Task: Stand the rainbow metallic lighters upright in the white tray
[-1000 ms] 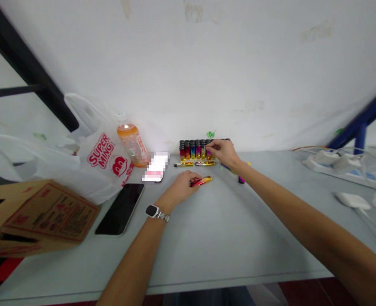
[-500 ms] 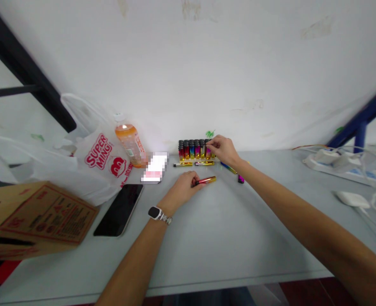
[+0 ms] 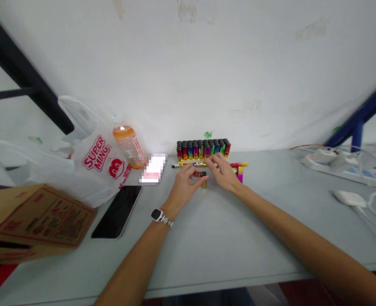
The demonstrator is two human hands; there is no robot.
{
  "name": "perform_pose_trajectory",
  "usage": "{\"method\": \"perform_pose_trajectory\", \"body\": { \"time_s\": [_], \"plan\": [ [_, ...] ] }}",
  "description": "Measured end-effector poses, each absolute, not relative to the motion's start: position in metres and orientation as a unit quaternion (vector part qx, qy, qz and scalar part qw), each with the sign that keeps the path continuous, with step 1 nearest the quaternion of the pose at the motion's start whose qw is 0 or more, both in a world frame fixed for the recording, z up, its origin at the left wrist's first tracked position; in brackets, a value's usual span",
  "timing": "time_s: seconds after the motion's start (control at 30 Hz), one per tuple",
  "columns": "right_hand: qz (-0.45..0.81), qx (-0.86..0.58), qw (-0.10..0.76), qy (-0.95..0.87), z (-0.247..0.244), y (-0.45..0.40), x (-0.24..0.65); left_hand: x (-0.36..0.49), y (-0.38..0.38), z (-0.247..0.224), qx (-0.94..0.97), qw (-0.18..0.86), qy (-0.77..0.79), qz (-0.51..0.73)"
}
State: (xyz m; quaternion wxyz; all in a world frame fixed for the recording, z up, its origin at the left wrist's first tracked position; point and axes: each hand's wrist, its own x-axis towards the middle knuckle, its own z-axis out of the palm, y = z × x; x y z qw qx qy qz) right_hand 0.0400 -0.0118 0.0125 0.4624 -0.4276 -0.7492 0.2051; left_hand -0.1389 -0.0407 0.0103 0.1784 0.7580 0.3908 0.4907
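Note:
My left hand point(image 3: 186, 182) is closed on a lighter point(image 3: 203, 183) with a black top and a yellowish lower end, held nearly upright just above or on the table. To its right, my right hand point(image 3: 221, 172) has its fingers spread a little, with nothing visible between them. Its fingertips are by the front of a block of upright lighters point(image 3: 202, 148), several colours with black tops. More lighters lie along the block's front: a gold one point(image 3: 181, 165) and a red-and-yellow one point(image 3: 240, 164). A purple-and-yellow lighter point(image 3: 240, 174) is partly behind my right hand.
Left on the grey table point(image 3: 188, 255) are a cardboard box point(image 3: 44, 221), a white plastic bag point(image 3: 89, 170), an orange drink bottle point(image 3: 130, 146), a black phone point(image 3: 118, 211) and a blurred bright item point(image 3: 154, 168). A power strip point(image 3: 337, 163) and white charger point(image 3: 350, 198) lie right.
My right hand has come down and forward from the block's right end, closer to my left hand. The lighter in my left hand has turned from lying flat to nearly upright.

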Motion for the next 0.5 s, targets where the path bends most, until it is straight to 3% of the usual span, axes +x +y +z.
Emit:
{"method": "perform_pose_trajectory", "body": {
  "time_s": [0.1,0.2,0.33,0.5],
  "plan": [
    [0.447,-0.391,0.406,-0.694,0.005,-0.035,0.033,-0.134,-0.044,0.012,0.767,0.152,0.366,0.504],
    [0.564,-0.356,0.423,-0.613,-0.004,-0.047,0.025,-0.129,-0.049,0.015,0.765,0.134,0.359,0.518],
    [0.609,-0.384,0.478,-0.504,-0.006,-0.056,0.021,-0.125,-0.054,0.019,0.764,0.136,0.387,0.498],
    [0.572,-0.422,0.497,-0.497,-0.001,-0.056,0.025,-0.128,-0.054,0.019,0.754,0.161,0.429,0.471]
  ]
}}
